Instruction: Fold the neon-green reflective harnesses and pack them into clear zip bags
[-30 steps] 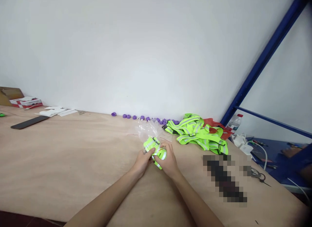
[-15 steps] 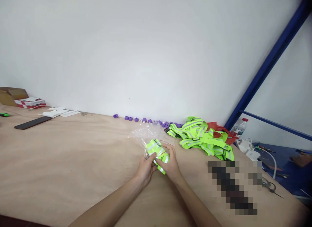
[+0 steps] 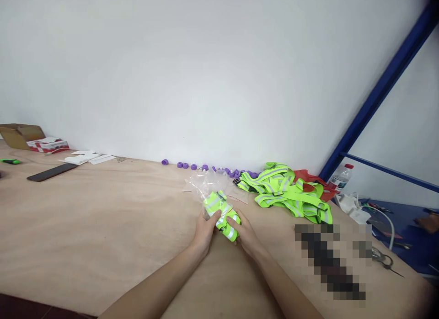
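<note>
Between my hands is a folded bundle of neon-yellow reflective strap (image 3: pixel 230 231), its upper end inside a clear plastic bag (image 3: pixel 206 184). My left hand (image 3: pixel 205 230) grips the bundle and the bag's edge from the left, thumb on top. From the right, my right hand (image 3: pixel 246 232) is closed on the bundle's lower part, its thumb pressed on the strap. The fingers beneath are mostly hidden. A loose heap of similar neon reflective straps (image 3: pixel 291 191) with black buckles lies to the right of the bag.
Several purple rolls (image 3: pixel 194 167) line the wall. Behind the straps are red fabric (image 3: pixel 303 175) and a bottle (image 3: pixel 343 177). A power strip (image 3: pixel 353 211), keys (image 3: pixel 380 257) and a blurred-out dark object (image 3: pixel 329 264) lie right. Left are a dark flat bar (image 3: pixel 51 172), papers (image 3: pixel 82 157) and boxes (image 3: pixel 20 135).
My right hand has shifted its grip lower along the bundle's right side, and more of the strap shows between my hands. The view has shifted slightly.
</note>
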`<state>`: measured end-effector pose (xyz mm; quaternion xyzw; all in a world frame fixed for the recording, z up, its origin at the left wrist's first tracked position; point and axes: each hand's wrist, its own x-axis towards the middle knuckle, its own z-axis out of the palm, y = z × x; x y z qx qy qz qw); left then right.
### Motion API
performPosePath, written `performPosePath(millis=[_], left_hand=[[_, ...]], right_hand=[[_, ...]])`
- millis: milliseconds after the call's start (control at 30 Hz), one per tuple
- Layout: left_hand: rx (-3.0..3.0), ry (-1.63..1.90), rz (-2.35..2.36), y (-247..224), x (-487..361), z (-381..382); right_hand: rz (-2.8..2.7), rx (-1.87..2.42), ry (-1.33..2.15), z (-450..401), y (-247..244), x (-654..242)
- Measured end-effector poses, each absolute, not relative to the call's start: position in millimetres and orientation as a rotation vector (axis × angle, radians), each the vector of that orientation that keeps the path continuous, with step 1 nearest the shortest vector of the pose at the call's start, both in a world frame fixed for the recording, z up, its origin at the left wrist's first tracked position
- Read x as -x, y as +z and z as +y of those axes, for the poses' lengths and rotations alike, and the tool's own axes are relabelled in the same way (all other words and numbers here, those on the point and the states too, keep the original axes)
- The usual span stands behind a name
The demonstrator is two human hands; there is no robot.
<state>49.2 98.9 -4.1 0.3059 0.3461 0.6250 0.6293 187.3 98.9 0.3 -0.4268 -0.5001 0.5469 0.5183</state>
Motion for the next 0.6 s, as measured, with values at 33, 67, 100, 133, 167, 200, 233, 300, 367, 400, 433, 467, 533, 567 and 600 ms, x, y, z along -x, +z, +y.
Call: performPosePath(millis=[33, 67, 100, 133, 167, 200, 233, 300, 367, 400, 433, 467, 533, 567, 600], left_hand=[[-0.726, 1.427, 0.796, -4, -49, 99], [-0.737, 1.419, 0.799, -4, -49, 100], [-0.738, 1.406, 0.8, -4, -49, 99], [-0.734, 1.388, 0.8, -3, -50, 99], [-0.724, 1.369, 0.79, -2, -50, 99], [-0.708, 1.353, 0.77, -2, -50, 99], [-0.687, 1.342, 0.742, 0, -49, 99], [-0.634, 1.345, 0.678, 2, -47, 100], [-0.571, 1.384, 0.655, 4, -44, 104], [-0.55, 1.41, 0.665, 5, -42, 106], [-0.542, 1.437, 0.682, 6, -40, 107], [-0.549, 1.467, 0.703, 6, -39, 109], [-0.597, 1.525, 0.743, 7, -37, 111], [-0.625, 1.542, 0.757, 7, -37, 110], [-0.65, 1.547, 0.767, 7, -37, 110]], right_hand=[[-1.17, 1.004, 1.299, 97, 1, -187], [-1.14, 0.994, 1.277, 96, 2, -186], [-1.111, 0.989, 1.257, 95, 2, -185], [-1.084, 0.986, 1.248, 95, 3, -184], [-1.057, 0.986, 1.249, 95, 4, -182], [-1.029, 0.987, 1.255, 95, 5, -181], [-1.008, 0.989, 1.26, 95, 6, -180], [-0.992, 0.998, 1.252, 95, 7, -179], [-1.014, 1.007, 1.227, 96, 8, -178], [-1.031, 1.01, 1.217, 96, 9, -178], [-1.045, 1.011, 1.211, 96, 9, -179], [-1.05, 1.008, 1.214, 96, 9, -179], [-1.04, 0.98, 1.263, 94, 10, -180], [-1.028, 0.952, 1.311, 93, 11, -180], [-1.013, 0.916, 1.367, 92, 12, -181]])
